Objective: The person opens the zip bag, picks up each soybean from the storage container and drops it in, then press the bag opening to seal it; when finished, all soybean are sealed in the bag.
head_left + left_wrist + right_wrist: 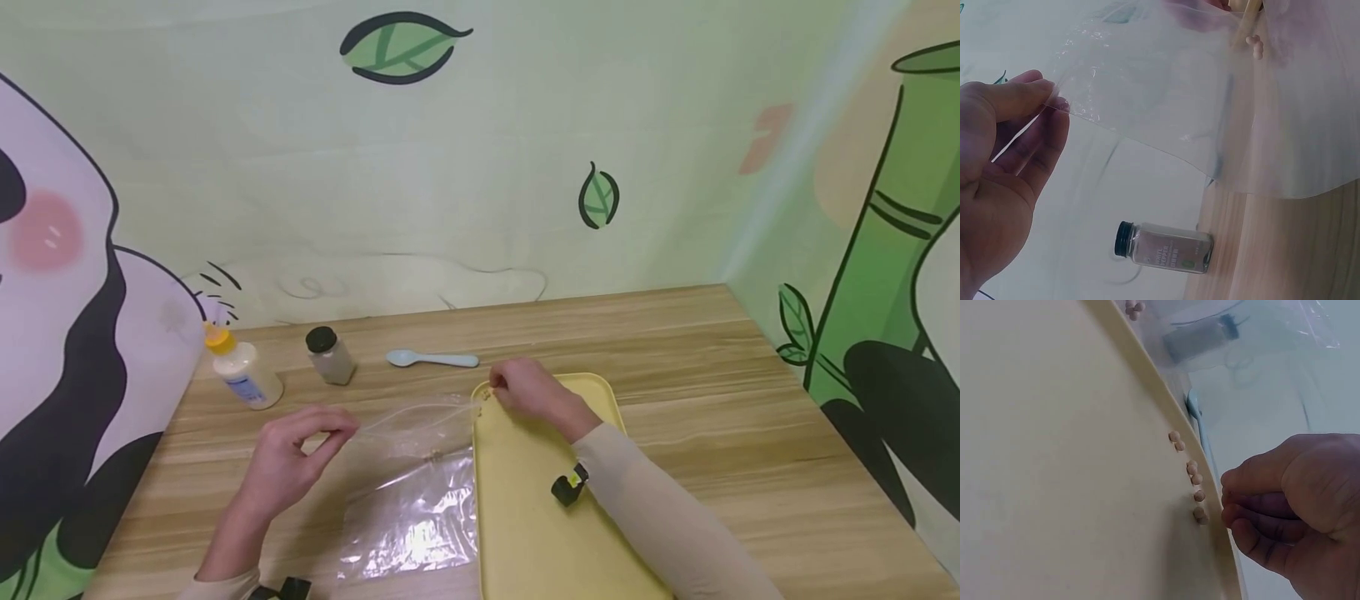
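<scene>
My left hand (288, 458) pinches the mouth edge of a clear plastic bag (1147, 81) between thumb and fingers. The bag spreads rightward to the yellow tray (540, 500), its lower part lying on the table. A few small round tan pieces (1255, 47) show through the plastic. My right hand (528, 392) is at the tray's far left corner, its thumb and fingertips close together by the rim (1204, 434); whether something is between them is hidden. Several similar tan balls (1199, 495) lie along the tray's inner edge beside those fingertips.
Behind the bag lies a pale blue spoon (431, 359). A black-capped white pepper jar (330, 358) and a yellow-topped squeeze bottle (243, 371) stand at the back left of the wooden table (697, 400). A printed cloth backdrop (300, 167) hangs behind.
</scene>
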Demonstrator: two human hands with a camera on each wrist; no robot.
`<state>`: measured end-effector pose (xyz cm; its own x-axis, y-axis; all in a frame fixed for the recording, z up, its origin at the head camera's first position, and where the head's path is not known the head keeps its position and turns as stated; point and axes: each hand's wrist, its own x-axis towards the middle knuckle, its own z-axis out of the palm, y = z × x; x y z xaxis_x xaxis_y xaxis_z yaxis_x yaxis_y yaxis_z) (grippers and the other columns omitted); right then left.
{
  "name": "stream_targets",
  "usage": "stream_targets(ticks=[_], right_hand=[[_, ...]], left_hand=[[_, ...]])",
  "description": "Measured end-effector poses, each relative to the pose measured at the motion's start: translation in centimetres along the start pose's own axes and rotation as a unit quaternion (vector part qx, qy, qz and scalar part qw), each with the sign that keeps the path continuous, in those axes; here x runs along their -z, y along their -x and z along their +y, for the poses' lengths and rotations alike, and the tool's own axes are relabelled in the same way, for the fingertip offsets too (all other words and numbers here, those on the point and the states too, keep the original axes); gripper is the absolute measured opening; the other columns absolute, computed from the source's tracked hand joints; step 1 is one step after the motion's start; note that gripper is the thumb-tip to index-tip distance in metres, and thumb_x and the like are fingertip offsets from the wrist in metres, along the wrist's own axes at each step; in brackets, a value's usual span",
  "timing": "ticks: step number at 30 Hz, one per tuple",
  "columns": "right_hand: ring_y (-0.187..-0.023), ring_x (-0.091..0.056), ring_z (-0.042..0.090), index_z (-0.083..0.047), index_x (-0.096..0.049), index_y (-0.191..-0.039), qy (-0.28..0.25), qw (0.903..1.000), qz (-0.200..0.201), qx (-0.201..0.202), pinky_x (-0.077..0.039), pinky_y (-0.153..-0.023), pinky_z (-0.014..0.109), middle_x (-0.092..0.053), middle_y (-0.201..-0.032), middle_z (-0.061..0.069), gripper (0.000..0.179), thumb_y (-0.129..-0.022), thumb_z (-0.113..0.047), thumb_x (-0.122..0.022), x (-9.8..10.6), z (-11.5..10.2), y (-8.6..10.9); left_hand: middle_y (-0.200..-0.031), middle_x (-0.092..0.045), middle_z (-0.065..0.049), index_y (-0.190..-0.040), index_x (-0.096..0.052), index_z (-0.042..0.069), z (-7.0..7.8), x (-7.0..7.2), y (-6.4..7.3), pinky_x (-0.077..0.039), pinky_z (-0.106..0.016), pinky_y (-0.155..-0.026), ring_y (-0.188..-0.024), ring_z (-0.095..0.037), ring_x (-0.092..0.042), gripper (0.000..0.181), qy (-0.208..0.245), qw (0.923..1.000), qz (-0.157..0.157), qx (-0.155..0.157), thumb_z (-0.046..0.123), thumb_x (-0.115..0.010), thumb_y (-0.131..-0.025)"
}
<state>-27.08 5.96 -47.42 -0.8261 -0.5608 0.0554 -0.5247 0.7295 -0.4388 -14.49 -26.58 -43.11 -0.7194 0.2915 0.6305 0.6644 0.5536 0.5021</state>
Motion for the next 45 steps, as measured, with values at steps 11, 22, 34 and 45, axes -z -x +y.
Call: stream_targets(ticks=[11,22,34,45], right_hand=[[-0.079,-0.063,0.013,-0.006,-0.069,-0.093,-0.023,0.9994,0.011,0.024,-0.056,-0.072,0.023,-0.070,-0.086,0.003,0.005,-0.089,-0.007,-0.065,0.8,-0.7,0.2],[-0.078,-0.062,0.011,-0.005,-0.069,-0.095,-0.035,0.9988,0.013,0.031,-0.055,-0.071,0.019,-0.069,-0.085,0.002,0.007,-0.090,-0.007,-0.064,1.5,-1.4,0.2],[-0.075,-0.062,0.010,-0.005,-0.069,-0.093,-0.038,0.9962,0.039,0.068,-0.054,-0.069,0.019,-0.069,-0.083,0.000,0.007,-0.090,-0.007,-0.063,2.5,-2.6,0.4],[-0.072,-0.059,0.006,-0.012,-0.070,-0.092,-0.044,0.9956,0.046,0.068,-0.053,-0.066,0.017,-0.067,-0.080,-0.004,0.007,-0.092,-0.009,-0.063,3.4,-4.7,0.7]], left_hand=[[-0.088,-0.074,-0.005,-0.085,-0.075,0.009,0.1,0.0,0.0,-0.052,-0.007,-0.083,-0.088,-0.002,-0.066,0.028,0.005,1.0000,-0.003,0.007,-0.016,-0.075,-0.072],[-0.087,-0.074,-0.006,-0.085,-0.074,0.009,0.2,0.0,0.0,-0.052,-0.007,-0.083,-0.088,-0.001,-0.066,0.029,0.010,0.9999,-0.002,0.009,-0.017,-0.075,-0.072],[-0.087,-0.074,-0.005,-0.085,-0.075,0.009,0.0,-0.1,0.0,-0.052,-0.006,-0.081,-0.088,-0.001,-0.066,0.030,0.007,1.0000,0.002,0.001,-0.017,-0.076,-0.071],[-0.088,-0.074,-0.005,-0.085,-0.075,0.009,0.4,0.0,-0.2,-0.052,-0.007,-0.083,-0.088,-0.002,-0.067,0.028,-0.001,1.0000,-0.003,0.008,-0.016,-0.076,-0.073]])
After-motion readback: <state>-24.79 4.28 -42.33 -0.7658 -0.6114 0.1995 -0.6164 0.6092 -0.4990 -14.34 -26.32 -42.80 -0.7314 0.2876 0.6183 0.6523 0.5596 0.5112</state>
